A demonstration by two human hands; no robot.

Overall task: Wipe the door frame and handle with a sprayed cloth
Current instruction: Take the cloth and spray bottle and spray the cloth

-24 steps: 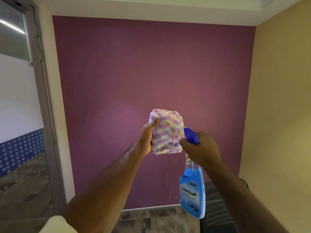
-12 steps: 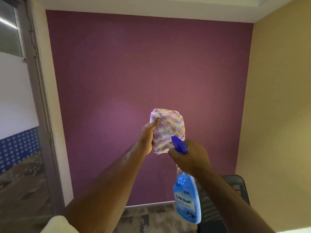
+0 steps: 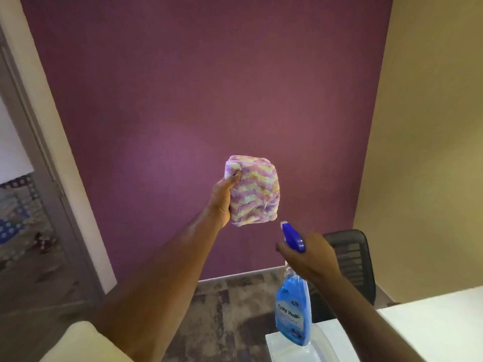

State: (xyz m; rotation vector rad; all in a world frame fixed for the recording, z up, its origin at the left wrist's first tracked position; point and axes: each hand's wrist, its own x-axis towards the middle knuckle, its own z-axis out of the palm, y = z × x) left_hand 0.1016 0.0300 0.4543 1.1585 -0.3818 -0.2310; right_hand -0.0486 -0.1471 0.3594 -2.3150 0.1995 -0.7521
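Observation:
My left hand (image 3: 222, 199) holds up a folded purple-and-yellow striped cloth (image 3: 254, 192) in front of the purple wall. Below and to its right, my right hand (image 3: 311, 254) grips the neck of a blue spray bottle (image 3: 292, 309), whose blue nozzle (image 3: 291, 235) points up toward the cloth's lower corner, a small gap away. The grey door frame (image 3: 44, 163) runs down the left edge of the view. No door handle is in view.
A black mesh chair (image 3: 350, 259) stands in the right corner by the beige wall. A white tabletop (image 3: 431, 322) fills the bottom right, with a white tray-like edge (image 3: 287, 348) under the bottle. The dark patterned floor (image 3: 230, 296) shows below the wall.
The spray bottle and my right hand have dropped lower and away from the cloth. The view has tilted down and right, bringing in the white tabletop.

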